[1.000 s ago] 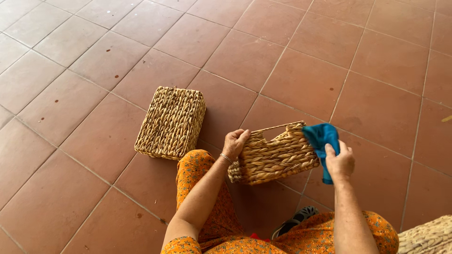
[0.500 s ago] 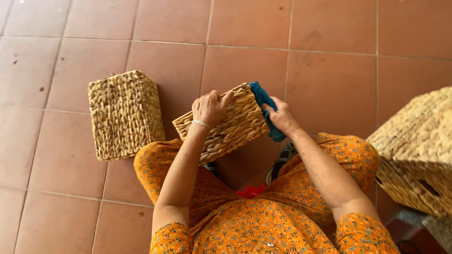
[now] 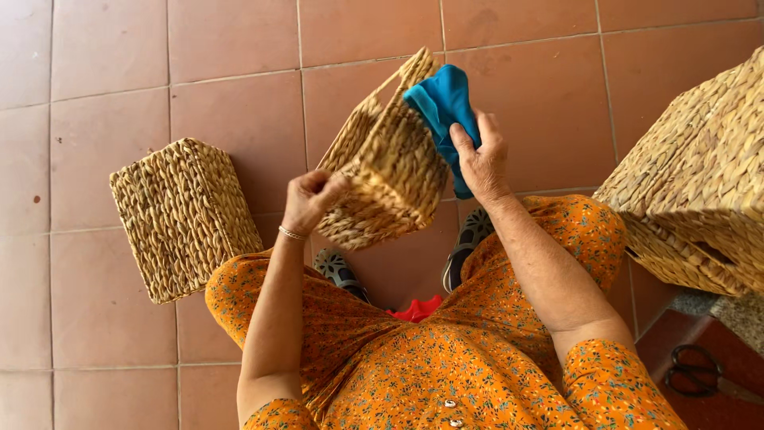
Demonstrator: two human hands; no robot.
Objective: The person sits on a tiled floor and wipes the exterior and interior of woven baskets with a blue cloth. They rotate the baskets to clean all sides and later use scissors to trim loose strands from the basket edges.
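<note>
I log the small rectangular woven straw basket (image 3: 390, 159) held mid-air, tilted – L hand (image 3: 312, 199) closed on its 7 o'clock corner. R hand (image 3: 481, 159) fingers clamped on a blue cloth (image 3: 442, 107), pressing it to the basket's 2 o'clock side.

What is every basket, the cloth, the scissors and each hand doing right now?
held basket: lifted off the floor, tilted, gripped at one end.
blue cloth: bunched, pressed against the held basket.
left hand: closed on the held basket's lower corner.
right hand: gripping the blue cloth.
floor basket: lying on the tiled floor, untouched.
big basket: at the right edge, partly out of view.
scissors: lying shut, untouched.
</note>
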